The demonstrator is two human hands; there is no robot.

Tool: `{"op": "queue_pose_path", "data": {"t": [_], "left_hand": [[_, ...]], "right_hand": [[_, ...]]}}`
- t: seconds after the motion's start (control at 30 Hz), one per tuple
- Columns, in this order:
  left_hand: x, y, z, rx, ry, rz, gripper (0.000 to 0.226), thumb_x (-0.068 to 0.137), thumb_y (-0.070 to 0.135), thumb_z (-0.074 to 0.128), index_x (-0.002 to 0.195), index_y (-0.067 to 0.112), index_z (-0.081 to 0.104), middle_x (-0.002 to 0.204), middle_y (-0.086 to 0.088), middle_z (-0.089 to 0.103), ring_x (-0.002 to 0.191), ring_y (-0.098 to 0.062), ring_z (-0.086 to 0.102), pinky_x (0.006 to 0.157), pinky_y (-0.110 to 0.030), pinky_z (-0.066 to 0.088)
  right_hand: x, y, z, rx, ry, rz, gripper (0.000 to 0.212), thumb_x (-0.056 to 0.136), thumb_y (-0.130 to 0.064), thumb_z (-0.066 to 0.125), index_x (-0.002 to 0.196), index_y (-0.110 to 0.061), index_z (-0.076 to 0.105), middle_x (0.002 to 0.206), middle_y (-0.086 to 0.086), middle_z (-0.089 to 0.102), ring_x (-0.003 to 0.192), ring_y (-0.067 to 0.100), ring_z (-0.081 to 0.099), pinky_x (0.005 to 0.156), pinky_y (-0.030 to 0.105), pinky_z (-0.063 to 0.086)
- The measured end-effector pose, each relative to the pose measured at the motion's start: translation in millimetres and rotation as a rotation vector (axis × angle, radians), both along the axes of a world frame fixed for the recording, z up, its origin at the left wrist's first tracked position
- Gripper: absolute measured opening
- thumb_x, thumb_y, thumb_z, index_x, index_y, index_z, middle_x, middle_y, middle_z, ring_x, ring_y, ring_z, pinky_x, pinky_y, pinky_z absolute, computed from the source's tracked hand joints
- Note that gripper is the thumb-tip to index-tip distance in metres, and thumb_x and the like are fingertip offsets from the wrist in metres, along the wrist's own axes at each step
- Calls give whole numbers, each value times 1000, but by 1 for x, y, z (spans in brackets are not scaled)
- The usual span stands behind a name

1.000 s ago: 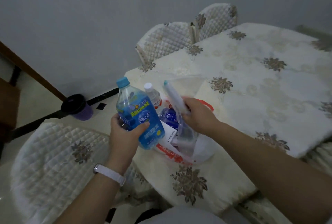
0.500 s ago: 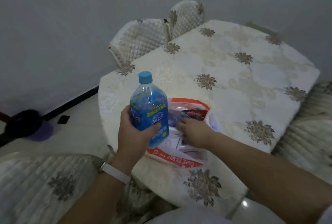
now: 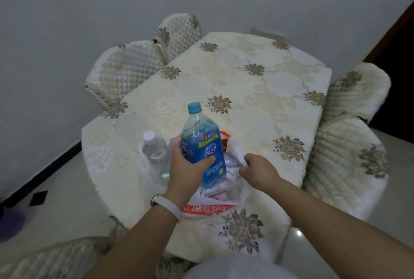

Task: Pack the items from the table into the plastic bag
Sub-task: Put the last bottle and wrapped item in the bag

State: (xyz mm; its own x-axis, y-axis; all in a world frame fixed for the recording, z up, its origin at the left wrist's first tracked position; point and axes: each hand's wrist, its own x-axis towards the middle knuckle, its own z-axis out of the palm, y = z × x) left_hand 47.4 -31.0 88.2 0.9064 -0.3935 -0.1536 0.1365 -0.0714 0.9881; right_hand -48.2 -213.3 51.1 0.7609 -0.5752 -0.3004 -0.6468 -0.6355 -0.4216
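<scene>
Fingers (image 3: 202,162) of the left hand (image 3: 186,172) wrap around the lower body of a blue-labelled clear plastic drink bottle with a light blue cap (image 3: 201,146), thumb across the front of the label, holding it upright just above the mouth of the bag. A pale band (image 3: 167,203) circles that wrist. Fingers (image 3: 245,162) of the right hand (image 3: 257,170) are pinched together on the right edge of a thin white plastic bag with red printing (image 3: 210,208), gripping a fold of the film beside the bottle. The bag lies on the near end of the bench (image 3: 257,90), which is covered by a cream quilted cloth with brown flower motifs. Inside the bag, pale packaging and something clear show below the blue bottle, too crumpled to identify. Left of the held bottle, a small clear plastic water bottle with a white cap (image 3: 153,147) lies tilted at the bag's left edge; whether it is inside the film or just beside it cannot be told. Chairs with matching quilted covers (image 3: 125,70) stand around the bench, against a plain grey wall.
</scene>
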Motion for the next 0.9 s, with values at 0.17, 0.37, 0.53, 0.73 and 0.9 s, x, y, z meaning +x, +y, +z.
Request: {"op": "queue_pose_path", "data": {"t": [0.17, 0.37, 0.53, 0.73, 0.9], "left_hand": [[-5, -20, -11, 35, 28, -16, 70, 70, 6, 86, 125, 24, 47, 117, 9, 63, 100, -2, 66, 82, -28, 58], [-14, -47, -23, 44, 130, -18, 66, 72, 9, 85, 123, 21, 46, 116, 5, 64, 101, -8, 66, 78, -31, 60], [-26, -63, -48, 116, 271, -13, 64, 74, 29, 85, 124, 13, 49, 116, 0, 66, 98, -13, 69, 77, -29, 59], [-28, -72, -48, 402, 155, -129, 33, 81, 50, 74, 101, 25, 63, 92, 8, 73, 80, -7, 71, 73, -31, 59], [-37, -83, -44, 444, 88, -90, 38, 84, 47, 71, 109, 22, 60, 97, 9, 69, 81, -3, 66, 60, -18, 49]], "right_hand": [[-6, -9, 13, 153, -270, -195, 21, 89, -25, 58, 74, -12, 51, 69, 2, 54, 65, 20, 50, 54, 31, 32], [-3, -12, 53, 329, -495, -273, 14, 88, -16, 57, 74, -15, 55, 69, -2, 55, 61, 13, 48, 54, 28, 37], [1, -9, 80, 467, -660, -253, 9, 90, -17, 60, 83, -11, 61, 77, 15, 64, 63, 14, 51, 59, 29, 42], [-3, -10, 87, 486, -650, -121, 9, 91, -17, 60, 87, -9, 62, 71, 2, 56, 63, 13, 47, 60, 28, 41], [-9, -18, 96, 517, -699, -77, 7, 90, -14, 63, 83, -12, 62, 68, -4, 53, 54, 0, 42, 52, 10, 36]]}}
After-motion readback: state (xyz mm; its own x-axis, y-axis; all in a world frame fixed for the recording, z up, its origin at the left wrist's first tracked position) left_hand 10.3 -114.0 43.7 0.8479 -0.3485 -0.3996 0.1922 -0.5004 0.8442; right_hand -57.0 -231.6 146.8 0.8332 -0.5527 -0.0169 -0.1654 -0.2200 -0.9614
